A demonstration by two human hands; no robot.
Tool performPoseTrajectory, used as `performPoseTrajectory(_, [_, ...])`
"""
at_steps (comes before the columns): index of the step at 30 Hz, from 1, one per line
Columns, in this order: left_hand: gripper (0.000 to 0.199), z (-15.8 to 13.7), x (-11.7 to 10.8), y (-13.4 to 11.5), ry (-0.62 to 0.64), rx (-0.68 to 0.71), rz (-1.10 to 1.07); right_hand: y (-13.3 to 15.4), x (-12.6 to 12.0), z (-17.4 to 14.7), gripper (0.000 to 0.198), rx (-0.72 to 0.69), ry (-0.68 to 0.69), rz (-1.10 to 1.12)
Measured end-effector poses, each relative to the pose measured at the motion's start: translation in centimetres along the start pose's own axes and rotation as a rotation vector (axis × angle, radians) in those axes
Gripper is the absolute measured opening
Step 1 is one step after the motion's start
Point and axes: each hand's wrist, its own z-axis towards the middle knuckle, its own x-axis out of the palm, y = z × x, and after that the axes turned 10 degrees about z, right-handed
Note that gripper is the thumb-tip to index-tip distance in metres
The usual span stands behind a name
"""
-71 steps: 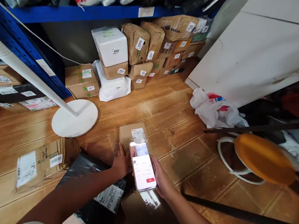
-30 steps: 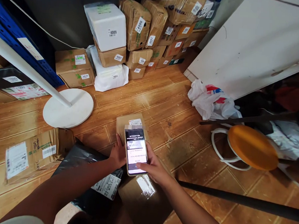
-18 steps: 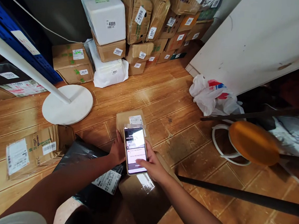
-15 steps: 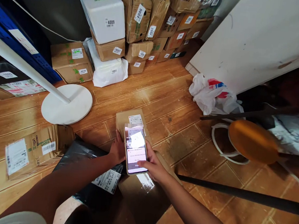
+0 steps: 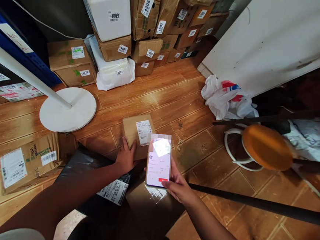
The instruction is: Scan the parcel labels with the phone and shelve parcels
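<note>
My right hand (image 5: 178,182) is wrapped round a smartphone (image 5: 158,171) with a lit screen, its thumb over a red button near the bottom. A small brown cardboard box (image 5: 131,130) with a white shipping label (image 5: 143,132) is just left of and behind the phone. My left hand (image 5: 126,157) grips the near left side of this box, two fingertips visible against it. Below the phone is a larger cardboard box (image 5: 152,212) with shiny tape, partly in shadow. By my left forearm lies a black plastic parcel (image 5: 86,169) bearing a label.
A taped carton (image 5: 32,161) lies at left near a white round stand base (image 5: 68,109). Numbered parcels, including a white box (image 5: 109,16), are stacked at the back. On the right are a crumpled plastic bag (image 5: 225,99), an orange-brown round stool seat (image 5: 267,147) and a dark bar (image 5: 253,203).
The phone has moved right, uncovering more of the small box and its label. My left hand is now apart from the phone, on the box. The phone's screen shows a different page.
</note>
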Motion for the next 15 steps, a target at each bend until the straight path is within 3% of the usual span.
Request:
performPoseTrajectory(4, [0.099,0.17,0.32,0.00,0.021,-0.014,0.026,0.27,-0.71,-0.57,0.100,-0.034,-0.094,0.024])
performPoseTrajectory(15, [0.095,0.12,0.24,0.03,-0.055,0.017,0.124,0.68,-0.03,-0.01,0.083,-0.102,-0.005,-0.106])
